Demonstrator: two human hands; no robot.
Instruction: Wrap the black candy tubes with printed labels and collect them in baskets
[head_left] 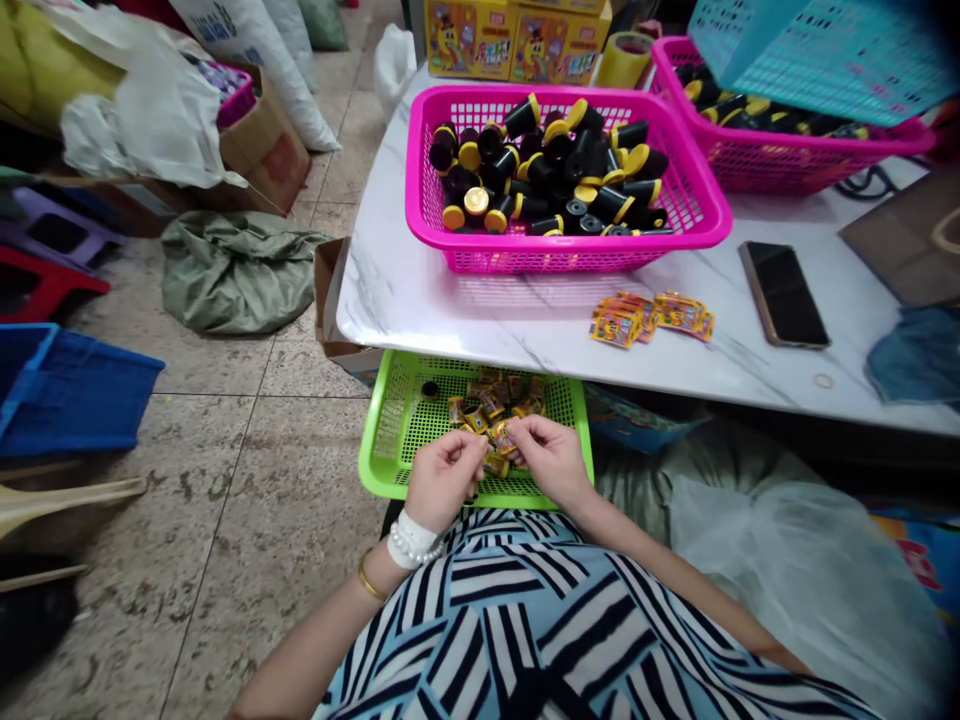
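Observation:
My left hand [442,475] and my right hand [551,460] meet above a lime-green plastic mesh basket [390,460] on my lap. Their fingertips pinch a small yellow-and-orange wrapped packet [501,437], which is partly hidden by my fingers. More of these packets [495,400] lie heaped in the basket just beyond my hands. A single small dark round piece [430,390] sits apart on the mesh. My left wrist wears a white beaded bracelet and a gold bangle.
Beyond my hands, a marble-patterned table [480,320] holds a pink basket of black cylinders with yellow caps [562,250], a second pink basket [780,165], loose packets [649,317] and a phone [784,295]. Bags, crates and boxes stand on the tiled floor [210,500] to the left.

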